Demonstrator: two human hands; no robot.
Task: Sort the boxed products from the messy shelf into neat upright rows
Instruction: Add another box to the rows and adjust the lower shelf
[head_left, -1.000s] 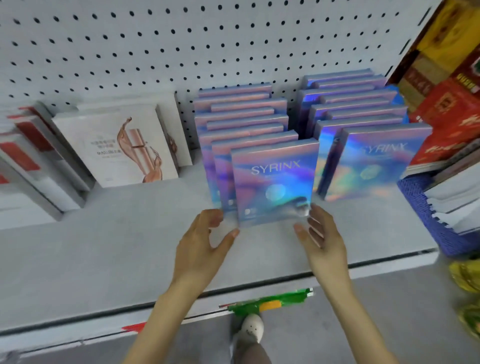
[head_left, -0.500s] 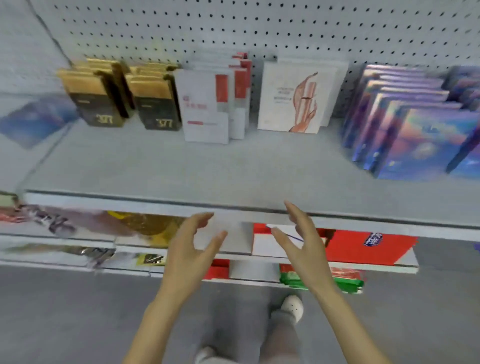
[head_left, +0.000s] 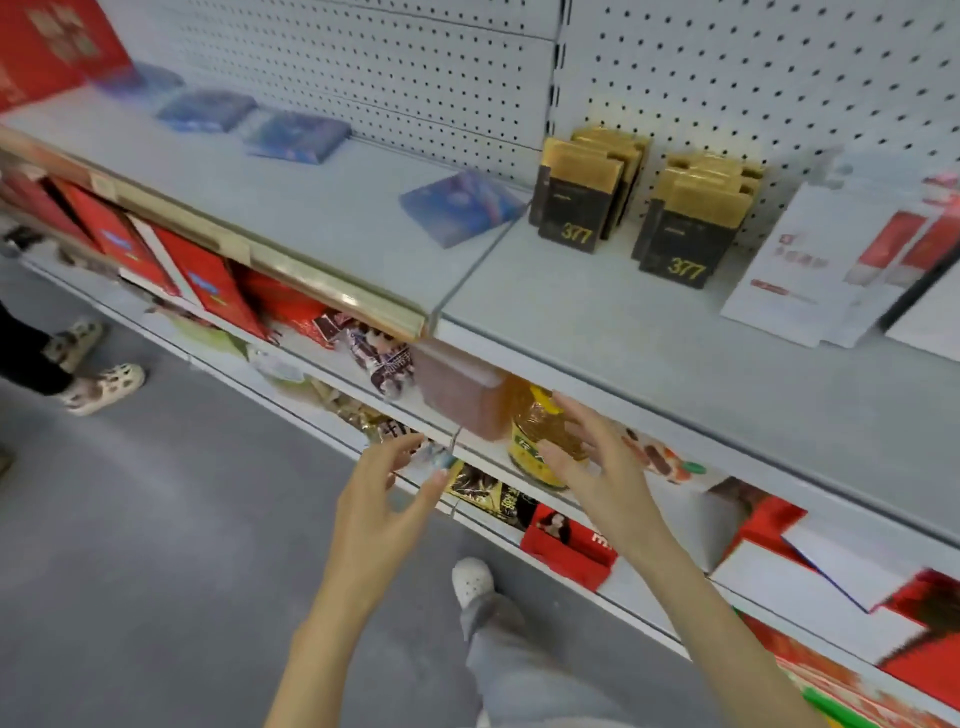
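Observation:
Several iridescent blue boxes lie flat and scattered on the grey shelf (head_left: 322, 218): one (head_left: 460, 205) near the shelf joint, another (head_left: 298, 136) further left, a third (head_left: 208, 109) beyond it. Two upright rows of black-and-gold boxes (head_left: 579, 200) (head_left: 685, 231) stand to the right, then white-and-red boxes (head_left: 810, 265). My left hand (head_left: 382, 499) and my right hand (head_left: 597, 467) hover empty in front of the lower shelves, fingers spread, palms facing each other, well below the blue boxes.
A pegboard wall (head_left: 467, 67) backs the shelf. Lower shelves hold red boxes (head_left: 208, 286), snack packs and a yellow oil bottle (head_left: 540, 436). Another person's feet in sandals (head_left: 98, 384) stand on the grey floor at left. My own shoe (head_left: 470, 579) is below.
The view has swung left from the neat rows of iridescent boxes to the shelf section with scattered flat ones. Both hands left the front box and stay empty.

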